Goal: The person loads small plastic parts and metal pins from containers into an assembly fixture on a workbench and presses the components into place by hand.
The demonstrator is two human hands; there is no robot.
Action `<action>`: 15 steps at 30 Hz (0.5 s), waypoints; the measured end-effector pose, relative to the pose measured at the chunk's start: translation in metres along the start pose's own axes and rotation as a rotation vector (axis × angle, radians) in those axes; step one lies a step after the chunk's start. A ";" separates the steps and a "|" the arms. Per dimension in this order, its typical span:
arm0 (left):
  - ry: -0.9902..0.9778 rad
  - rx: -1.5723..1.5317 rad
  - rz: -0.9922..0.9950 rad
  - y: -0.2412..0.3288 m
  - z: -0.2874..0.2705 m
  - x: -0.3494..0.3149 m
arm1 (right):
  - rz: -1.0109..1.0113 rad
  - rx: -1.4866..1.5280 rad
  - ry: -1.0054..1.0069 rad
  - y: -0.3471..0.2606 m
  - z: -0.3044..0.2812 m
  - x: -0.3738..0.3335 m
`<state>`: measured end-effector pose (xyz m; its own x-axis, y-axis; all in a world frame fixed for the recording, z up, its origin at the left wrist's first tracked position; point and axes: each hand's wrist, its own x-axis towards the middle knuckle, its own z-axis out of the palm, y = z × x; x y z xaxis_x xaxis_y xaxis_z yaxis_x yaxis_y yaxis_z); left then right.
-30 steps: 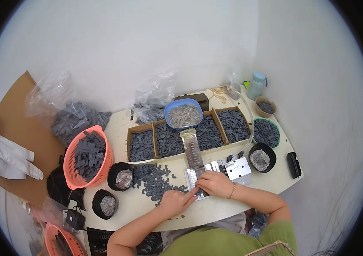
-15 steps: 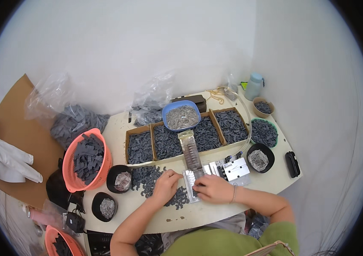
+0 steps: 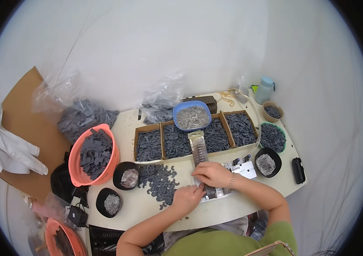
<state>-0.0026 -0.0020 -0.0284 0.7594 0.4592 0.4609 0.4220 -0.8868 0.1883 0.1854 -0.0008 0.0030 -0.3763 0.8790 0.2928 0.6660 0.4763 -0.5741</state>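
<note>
A metal jig [image 3: 222,194] lies near the front of the table, with a clear slotted chute [image 3: 199,151] running up from it. My left hand [image 3: 186,199] is closed at the jig's left front edge, its fingertips pressed together by a dark strip. Just above it, my right hand [image 3: 214,174] arches over the lower end of the chute with its fingers bent together. Whatever either hand's fingertips hold is too small or hidden to make out. Left of the jig, small dark grey plastic pieces [image 3: 158,181] are spread loose on the table.
A divided cardboard tray [image 3: 162,143] of grey pieces stands behind, with a blue bowl [image 3: 192,104] of metal pins on it. Black bowls [image 3: 104,200] sit left; another black bowl [image 3: 278,165] is right. An orange basket [image 3: 115,160] flanks the table; a hose [image 3: 256,128] curves behind.
My left hand has moved right, from the loose pieces to the jig. My right hand has shifted up toward the chute. The whole view has shifted slightly.
</note>
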 end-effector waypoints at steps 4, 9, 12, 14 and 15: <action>-0.177 0.138 -0.079 0.011 -0.017 -0.006 | -0.133 -0.100 0.003 0.005 0.035 0.040; -0.065 0.006 -0.064 -0.002 -0.022 -0.012 | -0.096 -0.325 -0.168 0.007 0.064 0.071; 0.097 -0.038 -0.173 -0.048 -0.031 -0.021 | -0.149 -0.251 -0.068 0.004 0.062 0.061; 0.114 0.012 -0.258 -0.078 -0.038 -0.018 | -0.110 -0.220 -0.129 -0.002 0.053 0.055; 0.128 -0.007 -0.273 -0.088 -0.040 -0.016 | -0.073 -0.188 -0.189 -0.005 0.047 0.053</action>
<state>-0.0718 0.0667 -0.0176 0.5491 0.6710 0.4982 0.5985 -0.7318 0.3260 0.1321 0.0420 -0.0142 -0.5295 0.8311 0.1701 0.7337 0.5493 -0.3999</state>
